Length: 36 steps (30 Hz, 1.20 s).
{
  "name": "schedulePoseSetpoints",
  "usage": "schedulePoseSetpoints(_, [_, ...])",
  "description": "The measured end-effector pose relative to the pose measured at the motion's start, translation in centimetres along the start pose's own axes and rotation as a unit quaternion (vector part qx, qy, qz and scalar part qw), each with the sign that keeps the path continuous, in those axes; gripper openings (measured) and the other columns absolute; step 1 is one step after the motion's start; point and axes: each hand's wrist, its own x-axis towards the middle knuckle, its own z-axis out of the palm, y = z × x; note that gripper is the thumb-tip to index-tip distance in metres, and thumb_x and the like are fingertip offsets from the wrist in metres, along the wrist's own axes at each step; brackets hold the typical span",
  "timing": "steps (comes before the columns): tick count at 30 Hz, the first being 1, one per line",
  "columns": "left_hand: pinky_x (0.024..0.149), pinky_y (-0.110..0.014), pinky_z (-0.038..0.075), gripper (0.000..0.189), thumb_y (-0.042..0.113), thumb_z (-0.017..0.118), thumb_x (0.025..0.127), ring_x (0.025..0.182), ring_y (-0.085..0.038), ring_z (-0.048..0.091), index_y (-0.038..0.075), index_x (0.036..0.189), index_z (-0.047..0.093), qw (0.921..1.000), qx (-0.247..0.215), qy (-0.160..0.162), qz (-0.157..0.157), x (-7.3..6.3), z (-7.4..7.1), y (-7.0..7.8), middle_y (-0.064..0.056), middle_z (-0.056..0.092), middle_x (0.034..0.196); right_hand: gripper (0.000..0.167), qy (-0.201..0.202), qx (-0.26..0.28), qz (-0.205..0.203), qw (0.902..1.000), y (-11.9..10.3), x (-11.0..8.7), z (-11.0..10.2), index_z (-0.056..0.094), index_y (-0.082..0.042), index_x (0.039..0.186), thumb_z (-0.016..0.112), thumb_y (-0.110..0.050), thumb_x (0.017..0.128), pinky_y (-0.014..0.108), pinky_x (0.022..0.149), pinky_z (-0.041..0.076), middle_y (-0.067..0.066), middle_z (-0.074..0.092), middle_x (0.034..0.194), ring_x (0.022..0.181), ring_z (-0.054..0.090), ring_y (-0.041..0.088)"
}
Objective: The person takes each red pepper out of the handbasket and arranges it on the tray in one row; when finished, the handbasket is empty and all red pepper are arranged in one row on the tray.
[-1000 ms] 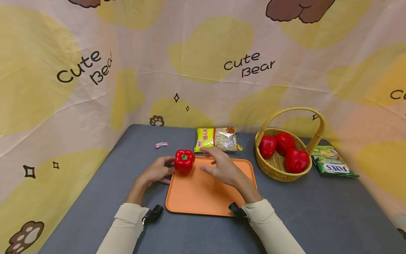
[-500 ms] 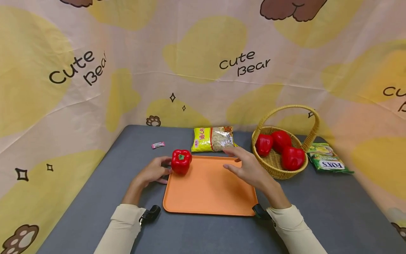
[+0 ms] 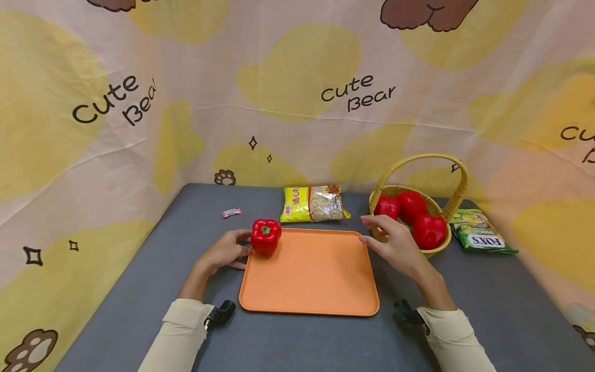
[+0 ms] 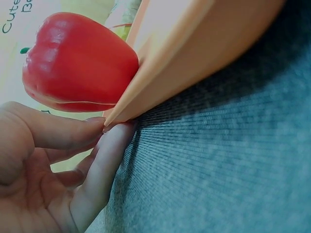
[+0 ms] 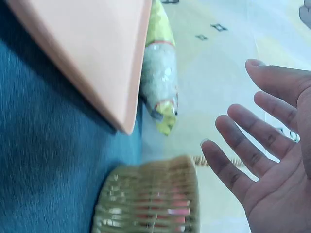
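Note:
A red bell pepper (image 3: 265, 238) stands upright on the back left corner of an orange tray (image 3: 311, 279), its green stem on top. Beside it, my left hand (image 3: 226, 251) pinches the tray's left rim; in the left wrist view the thumb (image 4: 68, 131) and a finger (image 4: 104, 165) meet at the rim just below the pepper. My right hand (image 3: 395, 245) hovers past the tray's right edge, in front of a wicker basket (image 3: 429, 253). In the right wrist view its fingers (image 5: 243, 145) are spread and loosely bent, holding nothing.
Inside the basket lie three red peppers (image 3: 428, 231), partly behind my right hand. A yellow and clear snack bag (image 3: 313, 204) lies behind the tray, a small pink candy (image 3: 231, 212) at back left. Right of the basket rests a green FOX'S packet (image 3: 485, 237).
My right hand has moved right, from over the tray near the pepper to beside the basket. My left hand and the pepper stay in place; the head view shifted slightly.

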Motion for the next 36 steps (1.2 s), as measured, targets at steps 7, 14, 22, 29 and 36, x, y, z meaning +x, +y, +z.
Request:
schedulePoseSetpoints(7, [0.073,-0.044,0.067,0.058,0.000,0.059,0.098,0.115,-0.036,0.068,-0.008,0.154,0.044,1.0000,-0.001,0.003,-0.003,0.1,0.0,0.0,-0.029,0.053,0.147,0.048,0.035,0.005,0.008,0.9993,1.9,-0.2,-2.0,0.069,-0.002,0.135,0.084,-0.010,0.090,0.048,0.091,0.064,0.017,0.073,0.123,0.105,0.070,0.036])
schedulePoseSetpoints(14, [0.073,-0.044,0.067,0.059,0.001,0.059,0.098,0.115,-0.036,0.068,-0.008,0.155,0.043,1.0000,-0.002,0.002,-0.001,0.0,0.0,-0.2,-0.030,0.052,0.147,0.046,0.074,-0.004,0.029,0.9968,3.7,-1.0,-4.5,0.068,-0.005,0.136,0.082,-0.014,0.094,0.009,0.083,0.054,0.017,0.073,0.122,0.101,0.065,0.001])
schedulePoseSetpoints(22, [0.071,-0.044,0.067,0.060,0.002,0.061,0.098,0.111,-0.035,0.068,-0.009,0.154,0.043,1.0000,-0.002,0.003,0.003,0.2,-0.1,-0.4,-0.030,0.053,0.146,0.048,0.102,-0.009,0.066,0.9925,4.8,-2.1,-6.7,0.066,-0.005,0.140,0.080,-0.017,0.096,0.003,0.081,0.047,0.021,0.072,0.125,0.100,0.065,0.009])
schedulePoseSetpoints(29, [0.073,-0.043,0.067,0.060,0.003,0.061,0.098,0.113,-0.035,0.069,-0.008,0.154,0.043,1.0000,0.004,0.005,-0.003,0.0,-0.2,-0.3,-0.030,0.053,0.146,0.051,0.128,-0.010,0.094,0.9873,6.4,-2.8,-8.1,0.066,-0.006,0.142,0.081,-0.021,0.096,0.002,0.079,0.047,0.012,0.072,0.124,0.099,0.062,-0.002])
schedulePoseSetpoints(36, [0.075,-0.043,0.067,0.060,0.002,0.061,0.098,0.115,-0.037,0.068,-0.008,0.154,0.044,1.0000,0.001,0.007,-0.004,0.0,0.0,-0.2,-0.030,0.054,0.146,0.053,0.148,-0.017,0.117,0.9819,8.1,-3.7,-9.3,0.066,-0.006,0.142,0.082,-0.025,0.095,0.002,0.078,0.043,-0.034,0.064,0.111,0.100,0.057,-0.012])
